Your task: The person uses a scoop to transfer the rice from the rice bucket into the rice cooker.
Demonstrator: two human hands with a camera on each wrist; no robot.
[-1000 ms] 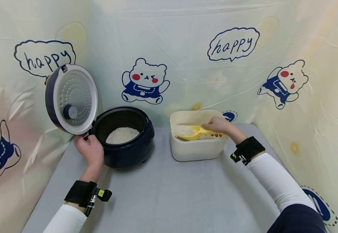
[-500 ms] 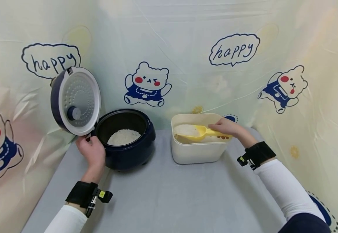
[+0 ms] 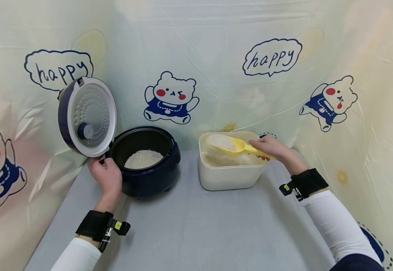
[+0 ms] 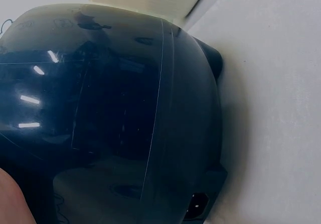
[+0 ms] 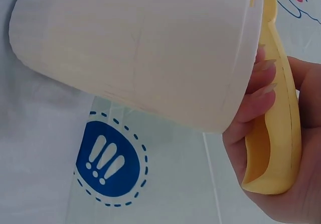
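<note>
My right hand [image 3: 272,146] grips a yellow scoop [image 3: 240,146] by its handle, fingers curled round it in the right wrist view. White rice [image 3: 221,141] heaps in the scoop, which is raised over the cream bin [image 3: 232,178]. More rice [image 3: 230,159] lies inside that bin. On the left stands a dark blue rice cooker [image 3: 152,184], its lid [image 3: 92,116] raised and rice [image 3: 143,159] in its pot. My left hand [image 3: 107,175] holds the lid low down near the hinge, fingertips hidden behind it. Only the cooker's glossy side [image 4: 110,98] fills the left wrist view.
A grey cloth [image 3: 196,226] covers the table, with a gap between cooker and bin. Behind hangs a patterned curtain [image 3: 217,94], close to the lid and the bin. A power socket [image 4: 196,206] shows low on the cooker.
The right hand has lifted the scoop out of the bin's rice, up and a little to the right, now heaped with rice. The left hand stays at the lid.
</note>
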